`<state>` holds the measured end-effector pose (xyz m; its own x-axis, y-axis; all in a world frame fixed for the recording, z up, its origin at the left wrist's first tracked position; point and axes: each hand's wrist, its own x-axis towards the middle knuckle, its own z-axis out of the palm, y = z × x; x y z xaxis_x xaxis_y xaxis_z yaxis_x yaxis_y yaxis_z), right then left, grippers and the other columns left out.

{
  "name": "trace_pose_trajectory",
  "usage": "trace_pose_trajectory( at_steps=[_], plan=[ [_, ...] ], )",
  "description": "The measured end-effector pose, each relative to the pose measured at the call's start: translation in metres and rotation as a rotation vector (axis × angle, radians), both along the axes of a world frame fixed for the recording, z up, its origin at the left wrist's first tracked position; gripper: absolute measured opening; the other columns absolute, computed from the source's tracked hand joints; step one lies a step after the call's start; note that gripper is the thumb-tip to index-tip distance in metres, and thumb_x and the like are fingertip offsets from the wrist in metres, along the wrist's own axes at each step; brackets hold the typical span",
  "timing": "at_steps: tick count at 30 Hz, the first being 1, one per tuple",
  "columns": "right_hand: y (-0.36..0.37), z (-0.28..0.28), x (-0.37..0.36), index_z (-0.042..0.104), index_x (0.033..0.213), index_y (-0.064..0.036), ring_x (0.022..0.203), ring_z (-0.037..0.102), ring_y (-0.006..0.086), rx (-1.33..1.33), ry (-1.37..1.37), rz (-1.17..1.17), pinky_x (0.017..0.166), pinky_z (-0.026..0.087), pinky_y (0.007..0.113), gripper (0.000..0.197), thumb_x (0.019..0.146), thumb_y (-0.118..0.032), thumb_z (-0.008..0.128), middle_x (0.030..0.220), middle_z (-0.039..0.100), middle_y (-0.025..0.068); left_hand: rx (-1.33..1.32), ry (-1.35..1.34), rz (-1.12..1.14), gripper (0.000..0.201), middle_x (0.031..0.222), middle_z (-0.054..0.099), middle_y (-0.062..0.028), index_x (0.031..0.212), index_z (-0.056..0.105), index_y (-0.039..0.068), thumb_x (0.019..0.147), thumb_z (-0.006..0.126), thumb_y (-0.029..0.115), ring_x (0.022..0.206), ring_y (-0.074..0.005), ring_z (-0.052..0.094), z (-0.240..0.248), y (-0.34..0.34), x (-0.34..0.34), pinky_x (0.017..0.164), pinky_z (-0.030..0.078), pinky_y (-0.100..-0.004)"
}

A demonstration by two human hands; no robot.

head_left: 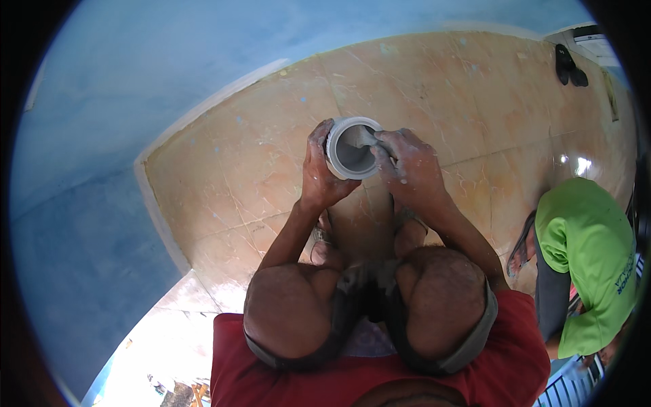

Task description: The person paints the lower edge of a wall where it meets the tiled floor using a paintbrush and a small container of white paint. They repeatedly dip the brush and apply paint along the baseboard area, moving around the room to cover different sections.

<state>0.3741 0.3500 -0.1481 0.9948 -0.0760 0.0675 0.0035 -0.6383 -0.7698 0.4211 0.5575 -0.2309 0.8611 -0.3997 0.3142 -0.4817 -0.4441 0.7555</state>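
A white round tub point(335, 163) is held up in front of my knees, its mouth tipped toward me. My left hand point(320, 173) wraps around its left side, thumb below and fingers along the outer wall. Inside, the walls look grey and smeared. Over the right rim, my right hand point(415, 166) is closed on a putty knife point(364, 138) whose pale, coated blade reaches into the tub. Its handle is hidden by my fingers. Whitish paste spots cover the fingers of my right hand. How much is in the tub I cannot tell.
Beige tile floor point(271, 136) with paint specks spreads around me. A blue wall point(135, 88) runs along the left and far side. Dark slippers point(569, 68) lie at the far right. Close on my right, a person in a green shirt point(586, 251) is crouching.
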Motion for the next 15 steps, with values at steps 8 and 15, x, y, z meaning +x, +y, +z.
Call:
trace_pose_trajectory(
  at_steps=[8,15],
  plan=[
    [0.008,-0.011,0.002,0.073,0.119,-0.0014,0.095,0.072,0.0417,-0.121,0.137,0.264,0.085,0.059,0.052,0.03,0.09,-0.007,0.075,0.111,0.068,0.02,0.002,-0.104,-0.074,0.105,0.149,0.054,-0.0261,0.153,0.042,0.001,0.067,0.1,0.021,0.141,-0.0479,0.054,0.0,-0.001,0.006,0.116,0.048,-0.0566],
    [0.0,-0.004,-0.002,0.072,0.123,-0.0015,0.092,0.072,0.0396,-0.34,0.029,0.202,0.084,0.06,0.052,0.035,0.088,-0.005,0.073,0.111,0.064,0.0173,0.163,-0.139,-0.074,0.1,0.147,0.058,-0.0217,0.149,0.05,0.002,0.063,0.099,0.018,0.144,-0.0474,0.051,0.004,0.002,0.008,0.124,0.038,-0.0639]
  ],
)
